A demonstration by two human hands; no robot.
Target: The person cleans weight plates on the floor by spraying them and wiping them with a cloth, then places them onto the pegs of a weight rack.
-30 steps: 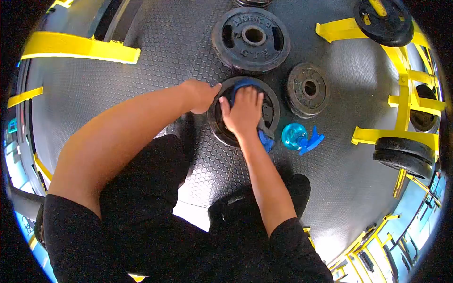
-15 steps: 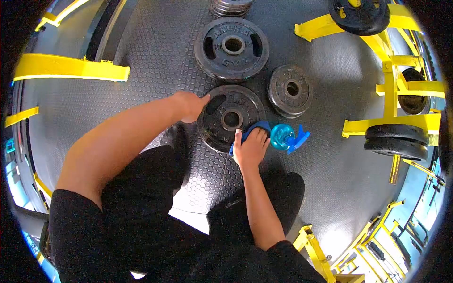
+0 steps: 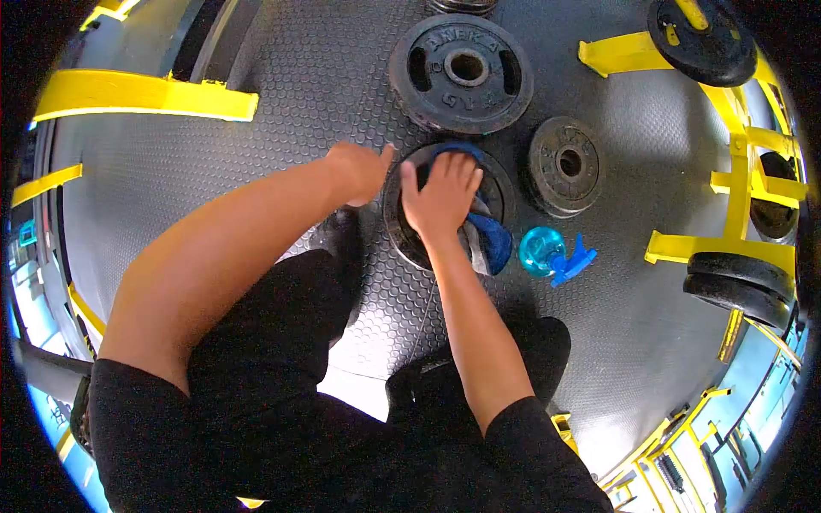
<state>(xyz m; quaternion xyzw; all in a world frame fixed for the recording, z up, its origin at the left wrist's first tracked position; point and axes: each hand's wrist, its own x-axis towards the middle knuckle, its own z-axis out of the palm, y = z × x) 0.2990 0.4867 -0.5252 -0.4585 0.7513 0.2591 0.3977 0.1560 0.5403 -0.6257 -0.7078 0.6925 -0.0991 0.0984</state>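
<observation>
A dark weight plate (image 3: 499,181) lies flat on the textured floor in front of me. My right hand (image 3: 444,194) presses on a blue and grey cloth (image 3: 491,243) over the top of this plate, its fingers spread and the thumb apart. At the plate's left edge is my left hand (image 3: 363,172), fingers curled round the rim, the grip partly hidden. The plate's centre hole is covered by my right hand and the cloth. A teal spray bottle (image 3: 542,251) with a blue trigger lies on the floor to the right.
A large plate (image 3: 463,104) with raised lettering lies just beyond, and smaller stacked plates (image 3: 565,168) are to the right. A yellow rack (image 3: 737,197) holding plates stands at the right. A yellow beam (image 3: 145,94) juts in from the left.
My right hand has moved with the cloth from the plate's lower right edge up over its middle. More of the cloth shows. The whole view has shifted, with floor objects now further right.
</observation>
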